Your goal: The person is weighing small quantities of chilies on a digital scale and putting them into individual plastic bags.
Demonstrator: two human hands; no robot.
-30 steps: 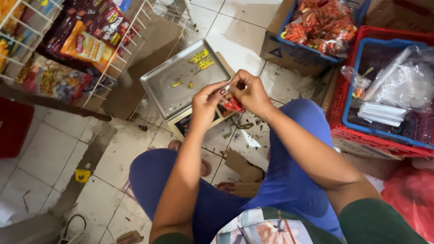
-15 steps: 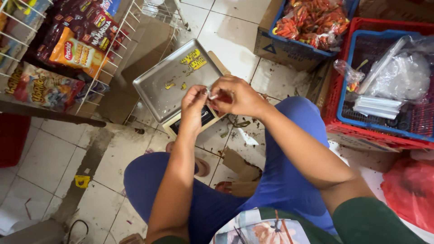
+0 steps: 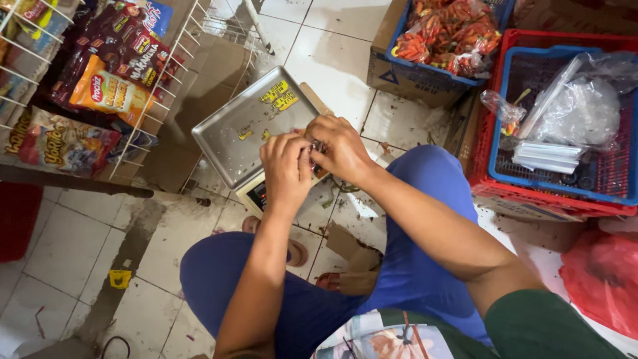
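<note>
While both hands pinch a small clear bag (image 3: 315,147) over scale tray (image 3: 249,126), L hand (image 3: 286,166) & R hand (image 3: 340,147) seem mid-tie; next needs firm twist, prob.

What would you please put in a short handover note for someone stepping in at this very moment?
Left hand and right hand are pressed together over the front edge of the scale's metal tray, pinching a small item that is mostly hidden. The tray holds only yellow stickers. Bagged red chillies sit in the blue crate; clear plastic bags lie in the blue basket. Nothing is on the tray to weigh yet.
</note>
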